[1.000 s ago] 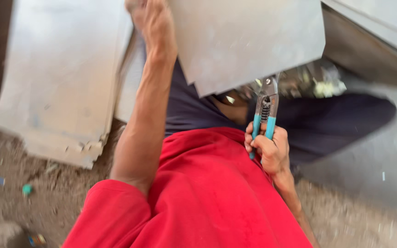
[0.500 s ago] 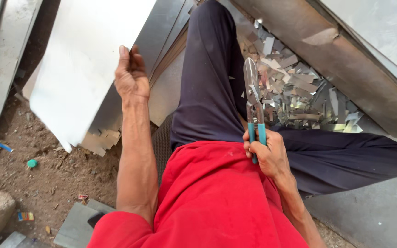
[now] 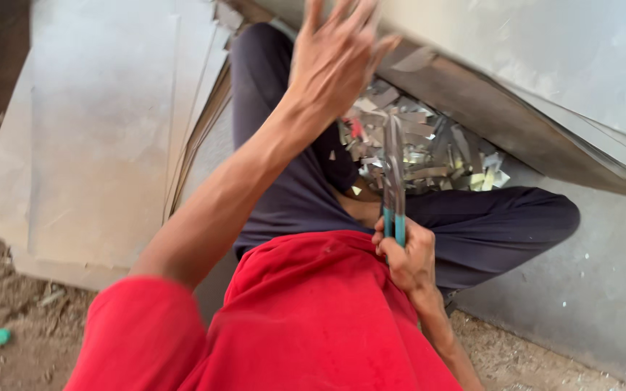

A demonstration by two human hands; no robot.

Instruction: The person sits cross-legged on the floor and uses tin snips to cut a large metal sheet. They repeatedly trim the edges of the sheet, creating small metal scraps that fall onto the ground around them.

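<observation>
Left hand (image 3: pixel 338 61) raised at 12 o'clock, fingers spread apart and blurred, clasping nothing, hovering over the near edge of a large grey sheet-metal panel (image 3: pixel 545 65) slanting across 1 to 3 o'clock; touching or not, cannot tell. Right hand (image 3: pixel 409 257) low at 5 o'clock from frame centre, fist wrapped tight on the teal-handled metal tin snips (image 3: pixel 393 188), blades pointing up toward 12 o'clock and closed together, tips over a heap of small shiny metal offcuts (image 3: pixel 429 148). Offcut heap lying between the bent legs in dark navy trousers (image 3: pixel 291 174), just beneath the slanted panel's lower edge. Red shirt (image 3: pixel 313 318) filling 6 o'clock, its sleeve running out along the left arm toward 7 o'clock. At 9 to 11 o'clock, a stack of pale flat metal sheets (image 3: pixel 103 137) leaning beside the left thigh, edges fanned slightly. At 4 o'clock, another flat grey sheet (image 3: pixel 595 289) under the right leg. Bare dirt ground (image 3: pixel 9 311) at 8 o'clock, with a small green bottle cap (image 3: pixel 1 336) lying on it, well apart from both hands.
</observation>
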